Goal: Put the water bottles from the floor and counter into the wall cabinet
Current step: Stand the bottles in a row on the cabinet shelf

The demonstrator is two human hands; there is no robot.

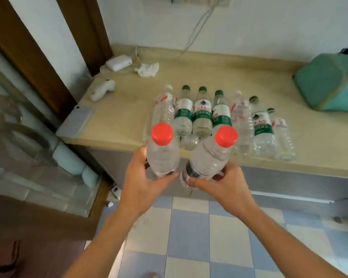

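My left hand [143, 183] grips a clear water bottle with a red cap [162, 151], held upright in front of the counter edge. My right hand [225, 185] grips a second red-capped bottle [209, 157], tilted slightly right. Both bottles hang over the floor just short of the beige counter [117, 125]. On the counter stands a row of several water bottles [202, 115], some with green caps and green labels, others clear with red-marked labels. No wall cabinet is in view.
A teal bag [329, 83] sits at the counter's right end. A phone [75, 121], a white controller-like object [102, 90], a white adapter with cable [119, 62] and a crumpled tissue [148, 69] lie at the left. A brown door frame [34, 57] stands left; checkered tiles [189, 227] below.
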